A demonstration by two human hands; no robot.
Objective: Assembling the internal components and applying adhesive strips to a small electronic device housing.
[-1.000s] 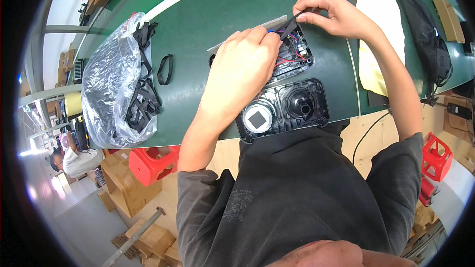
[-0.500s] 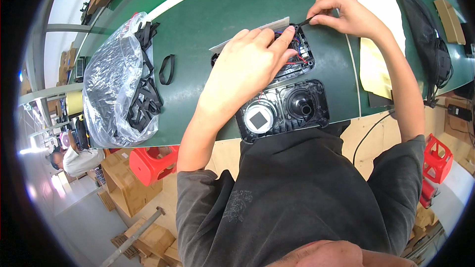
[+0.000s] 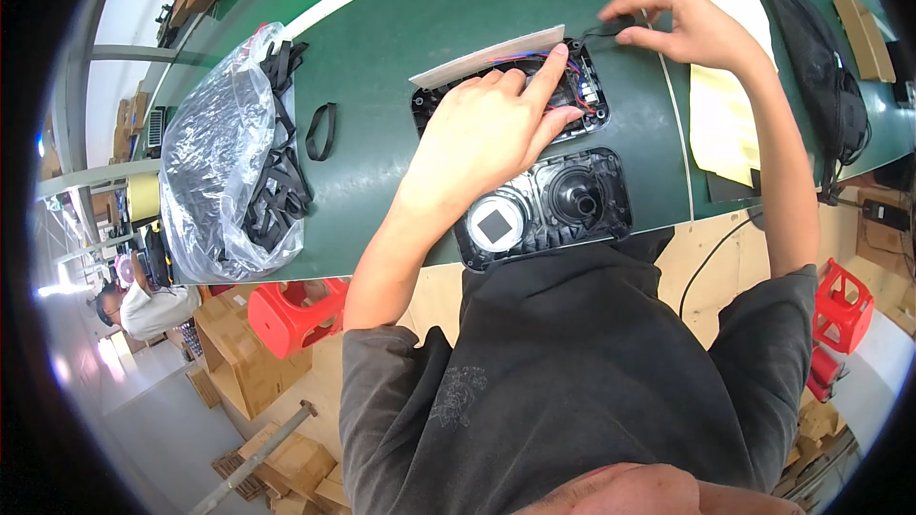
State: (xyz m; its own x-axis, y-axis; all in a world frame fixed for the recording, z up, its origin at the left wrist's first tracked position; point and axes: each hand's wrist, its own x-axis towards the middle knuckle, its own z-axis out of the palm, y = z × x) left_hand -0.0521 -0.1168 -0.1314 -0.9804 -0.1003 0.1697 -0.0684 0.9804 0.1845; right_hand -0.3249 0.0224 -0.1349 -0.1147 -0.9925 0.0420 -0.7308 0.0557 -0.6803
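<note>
I see a long dark green work table (image 3: 401,29) with a white stripe running along its far side; everything sits on it. Largest item on top: a clear crinkled plastic bag (image 3: 215,162) at the table's left end, holding a pile of black rubber loops (image 3: 272,195). One loose black rubber ring (image 3: 321,131) lies just right of the bag, apart from it. A pale yellow sheet (image 3: 720,124) lies at the right, and a black bag with straps (image 3: 816,76) sits beyond it at the table's right end.

Centre, near edge: a black plastic housing half with a round speaker cone and a round silver-rimmed disc (image 3: 546,210), inside facing up, nothing touching it. Just behind it, the second black plastic housing half with red and blue wires inside (image 3: 580,95). A thin pale grey strip (image 3: 487,55) leans along its far edge.

My left hand (image 3: 487,129) lies flat over the wired housing, fingers stretched out, index tip pressing down among the wires; it grips nothing, just pins the part down.

My right hand (image 3: 682,24) is raised above the housing's far right corner, thumb and index finger pinched on a thin black ring-like piece (image 3: 611,29), other fingers loosely curled. Can't tell whether that piece is joined to the housing.
</note>
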